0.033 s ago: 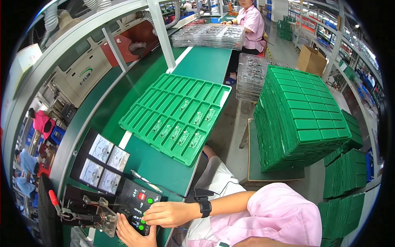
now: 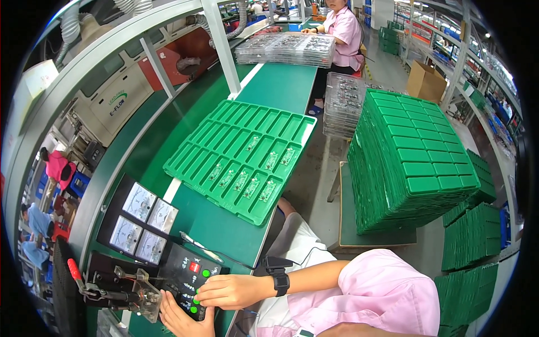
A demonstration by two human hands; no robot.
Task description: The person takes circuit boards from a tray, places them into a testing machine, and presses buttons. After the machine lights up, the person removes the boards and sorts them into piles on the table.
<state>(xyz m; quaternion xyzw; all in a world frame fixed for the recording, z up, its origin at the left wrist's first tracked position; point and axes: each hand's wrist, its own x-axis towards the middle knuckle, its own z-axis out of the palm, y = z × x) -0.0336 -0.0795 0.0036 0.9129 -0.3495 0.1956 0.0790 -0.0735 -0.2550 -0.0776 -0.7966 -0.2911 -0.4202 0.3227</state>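
My right hand (image 2: 233, 291) reaches across a black control box (image 2: 182, 264). Its fingers are extended side by side, the tips at one of the box's green buttons (image 2: 193, 309). My left hand (image 2: 185, 319) lies at the near end of the box, fingers stretched and thumb apart. Its fingertips are beside the clear plate (image 2: 147, 300) of a toggle-clamp fixture with a red handle (image 2: 73, 269). Whether they touch the plate I cannot tell, nor can I see anything between the plates. A red switch (image 2: 195, 267) sits further up the box.
Four-dial meter panel (image 2: 144, 220) stands behind the box. A green compartment tray (image 2: 238, 210) with several small circuit boards lies on the bench. Stacked green trays (image 2: 387, 208) rise at right. Clear trays (image 2: 285, 51) stand further off, near a person in pink (image 2: 343, 31). A cable (image 2: 199, 245) crosses the bench.
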